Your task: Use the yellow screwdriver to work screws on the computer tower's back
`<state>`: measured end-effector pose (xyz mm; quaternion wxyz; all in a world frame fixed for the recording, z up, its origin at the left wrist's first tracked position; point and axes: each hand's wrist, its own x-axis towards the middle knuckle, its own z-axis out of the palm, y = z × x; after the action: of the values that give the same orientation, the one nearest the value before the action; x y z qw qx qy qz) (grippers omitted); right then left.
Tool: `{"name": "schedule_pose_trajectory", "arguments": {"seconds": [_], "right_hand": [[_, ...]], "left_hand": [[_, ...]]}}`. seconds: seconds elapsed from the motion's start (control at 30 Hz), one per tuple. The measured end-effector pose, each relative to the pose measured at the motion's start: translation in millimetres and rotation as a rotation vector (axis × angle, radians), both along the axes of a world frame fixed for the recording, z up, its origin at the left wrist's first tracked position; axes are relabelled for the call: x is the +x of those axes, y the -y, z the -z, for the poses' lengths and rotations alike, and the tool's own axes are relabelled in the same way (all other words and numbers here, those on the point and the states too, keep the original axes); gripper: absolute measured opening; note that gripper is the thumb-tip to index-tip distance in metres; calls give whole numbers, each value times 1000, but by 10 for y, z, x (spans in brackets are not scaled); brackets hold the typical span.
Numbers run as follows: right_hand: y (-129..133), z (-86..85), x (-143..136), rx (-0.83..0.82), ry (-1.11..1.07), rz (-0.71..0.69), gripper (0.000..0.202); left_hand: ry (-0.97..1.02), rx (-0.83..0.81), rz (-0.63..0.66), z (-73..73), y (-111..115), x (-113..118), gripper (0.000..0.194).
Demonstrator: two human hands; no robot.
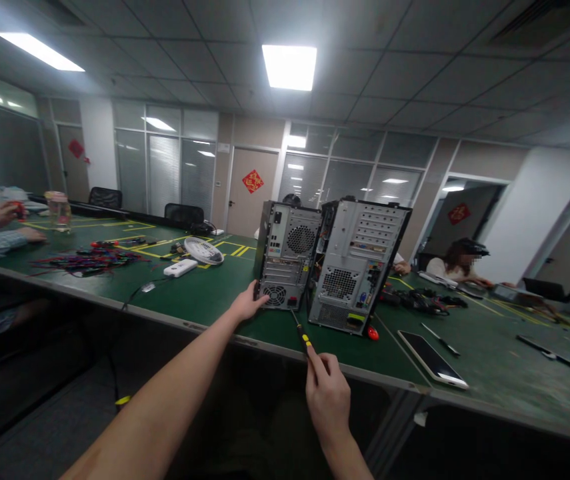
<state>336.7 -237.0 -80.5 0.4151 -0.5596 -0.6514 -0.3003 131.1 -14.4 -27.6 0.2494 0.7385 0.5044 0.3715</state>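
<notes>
Two computer towers stand upright side by side on the green table, their back panels facing me. My left hand point(249, 304) grips the lower left edge of the smaller computer tower point(285, 260), thumb on the back panel near the fan grille; its other fingers are mostly hidden behind the side. In my right hand point(329, 390) is a screwdriver point(305, 339) with a black and yellow handle. Its shaft points up at the bottom right corner of that tower; I cannot tell whether the tip touches it. The larger computer tower point(359, 267) stands just to the right, slightly tilted in view.
Left on the table point(225, 307) lie tangled wires point(95, 260), a white power strip point(181, 268) and a white round fan cover point(205, 251). To the right are a phone point(432, 359), a thin tool point(441, 340) and black cables point(427, 301). Other people sit on both sides.
</notes>
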Motion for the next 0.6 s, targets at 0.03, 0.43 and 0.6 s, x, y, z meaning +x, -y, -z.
{"name": "schedule_pose_trajectory", "arguments": {"seconds": [0.03, 0.43, 0.6], "right_hand": [[-4, -3, -5, -1, -8, -14, 34], [-70, 14, -35, 3, -60, -76, 34], [-76, -20, -55, 24, 13, -23, 34]], "left_hand": [[6, 0, 1, 1, 0, 0, 85], [35, 13, -7, 28, -28, -9, 86], [35, 25, 7, 34, -32, -12, 87]]}}
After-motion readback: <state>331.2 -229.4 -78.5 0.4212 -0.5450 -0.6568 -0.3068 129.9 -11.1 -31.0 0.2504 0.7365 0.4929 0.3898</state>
